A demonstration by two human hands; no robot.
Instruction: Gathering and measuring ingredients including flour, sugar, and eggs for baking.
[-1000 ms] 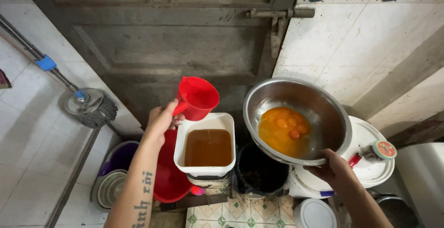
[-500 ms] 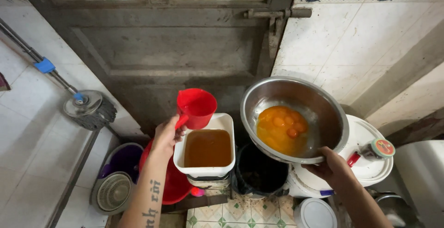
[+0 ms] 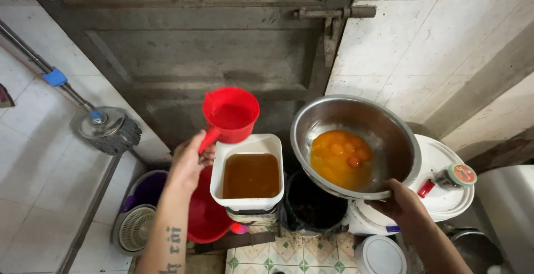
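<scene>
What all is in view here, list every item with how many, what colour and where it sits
red scoop cup: one, red, held up over the white tub
white tub: one, white, centre, holds brown liquid
steel bowl: one, silver, right of the tub, tilted, holds several egg yolks
black bucket: one, dark, under the bowl's near edge
white lidded bucket: one, white, far right, a small jar with a red and green lid lying on it
red basin: one, red, low left of the tub
purple bucket: one, purple, lower left, a white strainer in it
mop: one, grey head, leaning at the left wall
door: one, dark grey, behind
left hand: grips the scoop's handle
right hand: holds the bowl's rim
</scene>
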